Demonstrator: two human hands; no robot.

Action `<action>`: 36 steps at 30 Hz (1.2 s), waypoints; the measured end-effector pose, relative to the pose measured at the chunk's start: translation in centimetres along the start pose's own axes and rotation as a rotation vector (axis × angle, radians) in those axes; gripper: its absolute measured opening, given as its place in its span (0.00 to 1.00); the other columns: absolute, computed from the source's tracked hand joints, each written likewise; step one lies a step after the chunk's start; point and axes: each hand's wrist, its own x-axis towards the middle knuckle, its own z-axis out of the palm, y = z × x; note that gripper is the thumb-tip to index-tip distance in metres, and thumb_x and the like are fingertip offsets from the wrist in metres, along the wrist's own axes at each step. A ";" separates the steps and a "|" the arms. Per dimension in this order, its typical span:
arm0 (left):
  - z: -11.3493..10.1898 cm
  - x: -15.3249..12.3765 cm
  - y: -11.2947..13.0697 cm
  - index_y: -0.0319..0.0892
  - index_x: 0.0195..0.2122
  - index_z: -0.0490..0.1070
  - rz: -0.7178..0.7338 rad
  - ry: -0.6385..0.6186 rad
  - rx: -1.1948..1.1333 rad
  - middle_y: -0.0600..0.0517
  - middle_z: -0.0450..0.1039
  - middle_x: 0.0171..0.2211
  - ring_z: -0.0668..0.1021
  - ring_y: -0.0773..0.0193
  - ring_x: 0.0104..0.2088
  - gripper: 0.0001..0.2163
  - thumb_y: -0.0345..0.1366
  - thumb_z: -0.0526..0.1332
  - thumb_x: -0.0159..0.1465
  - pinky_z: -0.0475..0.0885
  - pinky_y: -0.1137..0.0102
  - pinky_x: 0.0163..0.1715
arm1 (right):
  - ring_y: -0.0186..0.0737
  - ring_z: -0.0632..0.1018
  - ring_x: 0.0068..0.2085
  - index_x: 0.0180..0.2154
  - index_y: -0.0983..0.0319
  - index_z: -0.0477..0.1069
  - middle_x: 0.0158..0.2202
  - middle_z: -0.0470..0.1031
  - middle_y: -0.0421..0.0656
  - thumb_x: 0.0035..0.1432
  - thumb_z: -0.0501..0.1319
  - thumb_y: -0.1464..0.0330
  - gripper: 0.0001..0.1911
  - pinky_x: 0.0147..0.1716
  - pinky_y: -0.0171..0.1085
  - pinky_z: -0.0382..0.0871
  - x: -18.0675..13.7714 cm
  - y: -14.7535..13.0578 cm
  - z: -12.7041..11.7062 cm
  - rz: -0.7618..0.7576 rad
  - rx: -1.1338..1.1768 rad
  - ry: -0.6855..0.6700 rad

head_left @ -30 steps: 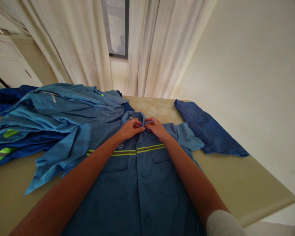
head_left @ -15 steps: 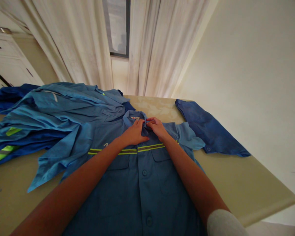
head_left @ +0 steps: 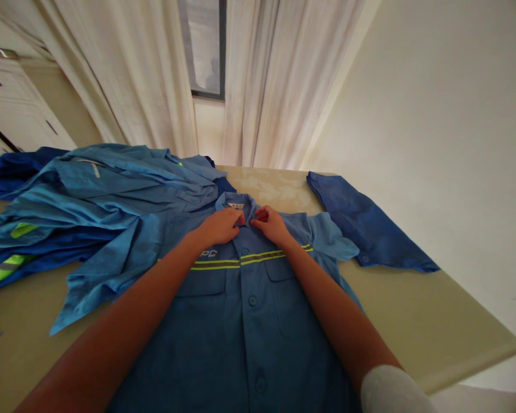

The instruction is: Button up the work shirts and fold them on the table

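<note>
A blue work shirt with yellow-green chest stripes lies flat and buttoned on the beige table, collar away from me. My left hand pinches the left side of the collar with curled fingers. My right hand grips the right side of the collar, fingers bent, close to the left hand. Both forearms stretch over the shirt front.
A heap of several more blue work garments with reflective strips covers the table's left side. A darker blue sleeve lies on the right. White curtains and a window are behind the table; a plain wall is at the right.
My left hand lay flat over the collar's front half a second ago; it has shifted left and closed on the collar. My right hand stays at the collar, barely moved.
</note>
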 end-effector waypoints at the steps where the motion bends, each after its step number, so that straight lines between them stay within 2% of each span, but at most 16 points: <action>1: -0.2 0.1 -0.4 0.44 0.42 0.77 -0.004 -0.019 -0.018 0.47 0.79 0.42 0.81 0.53 0.44 0.10 0.32 0.59 0.61 0.74 0.61 0.46 | 0.37 0.76 0.31 0.38 0.61 0.73 0.30 0.77 0.37 0.52 0.71 0.66 0.11 0.34 0.35 0.69 0.0 0.0 0.0 -0.031 -0.049 -0.004; 2: -0.3 0.1 -0.7 0.44 0.41 0.77 -0.010 -0.011 -0.039 0.47 0.80 0.40 0.81 0.53 0.42 0.09 0.35 0.60 0.63 0.75 0.61 0.45 | 0.37 0.76 0.32 0.36 0.61 0.75 0.31 0.77 0.38 0.55 0.70 0.66 0.08 0.35 0.36 0.70 -0.1 -0.1 0.0 -0.065 -0.098 -0.009; 4: -0.4 0.3 -1.5 0.42 0.42 0.77 -0.055 0.119 -0.057 0.45 0.80 0.41 0.80 0.53 0.43 0.10 0.39 0.58 0.67 0.74 0.60 0.49 | 0.39 0.77 0.33 0.34 0.61 0.77 0.31 0.79 0.41 0.59 0.66 0.66 0.05 0.38 0.38 0.71 -0.3 -0.3 0.0 -0.123 -0.195 -0.008; 6: -0.1 0.5 -2.4 0.40 0.50 0.75 -0.141 0.333 -0.022 0.41 0.78 0.50 0.79 0.50 0.50 0.13 0.37 0.56 0.69 0.70 0.56 0.57 | 0.40 0.77 0.36 0.34 0.61 0.78 0.33 0.79 0.42 0.61 0.64 0.68 0.05 0.42 0.39 0.71 -0.5 -0.4 0.0 -0.159 -0.269 0.028; 8: 0.3 0.5 -3.4 0.39 0.59 0.70 -0.254 0.445 0.010 0.37 0.74 0.58 0.75 0.46 0.58 0.18 0.36 0.55 0.70 0.65 0.50 0.62 | 0.41 0.77 0.38 0.39 0.61 0.79 0.36 0.79 0.43 0.61 0.63 0.69 0.06 0.44 0.39 0.72 -0.6 -0.4 0.0 -0.188 -0.281 0.062; 11: 1.0 0.5 -4.8 0.37 0.64 0.64 -0.357 0.365 -0.070 0.35 0.72 0.61 0.74 0.44 0.60 0.22 0.39 0.55 0.71 0.67 0.49 0.61 | 0.40 0.78 0.39 0.49 0.61 0.78 0.43 0.79 0.45 0.61 0.63 0.70 0.14 0.46 0.40 0.73 -0.9 -0.5 0.0 -0.269 -0.231 0.010; 13: 1.2 0.4 -5.3 0.37 0.63 0.65 -0.346 0.340 -0.145 0.37 0.73 0.60 0.76 0.46 0.58 0.22 0.41 0.56 0.70 0.69 0.52 0.59 | 0.41 0.78 0.43 0.53 0.60 0.77 0.47 0.79 0.46 0.63 0.61 0.71 0.17 0.50 0.41 0.72 -1.0 -0.7 -0.1 -0.353 -0.239 -0.074; 16: 1.1 0.3 -5.1 0.39 0.60 0.67 -0.308 0.398 -0.177 0.39 0.75 0.57 0.77 0.48 0.56 0.21 0.43 0.59 0.69 0.71 0.55 0.58 | 0.44 0.77 0.53 0.55 0.59 0.77 0.52 0.79 0.48 0.67 0.58 0.73 0.18 0.59 0.45 0.67 -1.3 -1.2 -0.1 -0.450 -0.298 -0.136; 20: 0.7 0.3 -4.2 0.38 0.59 0.68 -0.351 0.430 -0.167 0.38 0.76 0.56 0.79 0.46 0.56 0.22 0.45 0.61 0.68 0.71 0.55 0.58 | 0.46 0.75 0.59 0.63 0.58 0.71 0.58 0.77 0.48 0.71 0.59 0.65 0.21 0.63 0.47 0.64 -1.9 -2.3 -0.1 -0.523 -0.300 -0.180; 23: 0.4 0.4 -4.1 0.37 0.60 0.69 -0.411 0.417 -0.217 0.38 0.76 0.58 0.78 0.47 0.58 0.24 0.47 0.61 0.68 0.70 0.55 0.60 | 0.48 0.71 0.64 0.65 0.56 0.68 0.65 0.71 0.49 0.72 0.58 0.61 0.23 0.65 0.49 0.62 -2.5 -3.2 0.1 -0.595 -0.401 -0.265; 26: -0.1 0.7 -4.7 0.34 0.61 0.69 -0.440 0.386 -0.381 0.37 0.76 0.57 0.78 0.50 0.57 0.23 0.45 0.58 0.71 0.71 0.57 0.60 | 0.49 0.69 0.66 0.62 0.55 0.71 0.68 0.67 0.49 0.73 0.57 0.65 0.20 0.65 0.51 0.62 -2.8 -3.5 0.7 -0.613 -0.527 -0.286; 29: -1.0 0.6 -5.0 0.34 0.62 0.70 -0.405 0.388 -0.556 0.39 0.79 0.53 0.80 0.54 0.52 0.25 0.41 0.62 0.67 0.74 0.60 0.56 | 0.48 0.72 0.63 0.57 0.57 0.76 0.64 0.70 0.50 0.71 0.57 0.71 0.17 0.64 0.47 0.65 -2.8 -3.2 1.2 -0.567 -0.554 -0.261; 32: -2.5 0.2 -4.5 0.36 0.58 0.75 -0.301 0.359 -0.596 0.44 0.81 0.47 0.81 0.55 0.46 0.25 0.41 0.68 0.60 0.76 0.62 0.50 | 0.45 0.77 0.56 0.59 0.57 0.72 0.61 0.71 0.49 0.70 0.59 0.68 0.18 0.59 0.44 0.70 -2.7 -2.8 1.2 -0.500 -0.427 -0.173; 34: -4.0 -0.3 -3.8 0.38 0.53 0.79 -0.182 0.229 -0.561 0.47 0.82 0.43 0.81 0.56 0.43 0.22 0.42 0.68 0.59 0.76 0.63 0.47 | 0.44 0.78 0.50 0.62 0.58 0.67 0.59 0.70 0.50 0.70 0.57 0.66 0.21 0.54 0.44 0.73 -2.5 -2.9 0.8 -0.435 -0.306 -0.027; 36: -5.5 -0.8 -3.0 0.42 0.48 0.82 -0.056 0.050 -0.505 0.50 0.83 0.40 0.81 0.57 0.42 0.17 0.40 0.67 0.58 0.76 0.65 0.46 | 0.43 0.78 0.47 0.66 0.60 0.62 0.61 0.67 0.53 0.68 0.55 0.70 0.26 0.53 0.44 0.73 -2.2 -3.2 -0.1 -0.392 -0.237 0.121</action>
